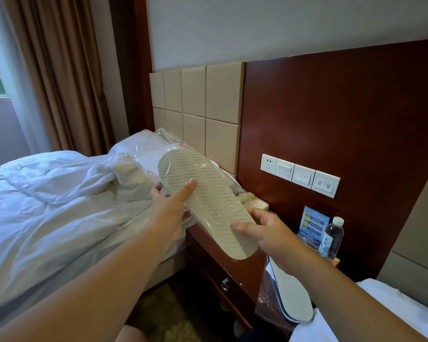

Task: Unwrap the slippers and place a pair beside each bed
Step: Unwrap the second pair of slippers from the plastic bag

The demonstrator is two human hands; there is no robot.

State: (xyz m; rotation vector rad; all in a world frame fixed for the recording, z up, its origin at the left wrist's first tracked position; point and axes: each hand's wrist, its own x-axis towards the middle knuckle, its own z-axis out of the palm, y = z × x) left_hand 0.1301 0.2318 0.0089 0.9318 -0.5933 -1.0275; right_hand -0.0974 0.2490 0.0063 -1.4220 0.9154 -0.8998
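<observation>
One pair of wrapped slippers, sole up; long axis runs far-left to near-right. Our left hand pinches its middle, our right hand its near end.

The slipper sole is pale, matt and ridged in zigzags under clear, glossy, crinkled plastic film. The duvet is rumpled white cloth. The wall panel and counter are polished reddish wood. The drawer pull is shiny metal. The headboard tiles look matt, padded and beige.
</observation>
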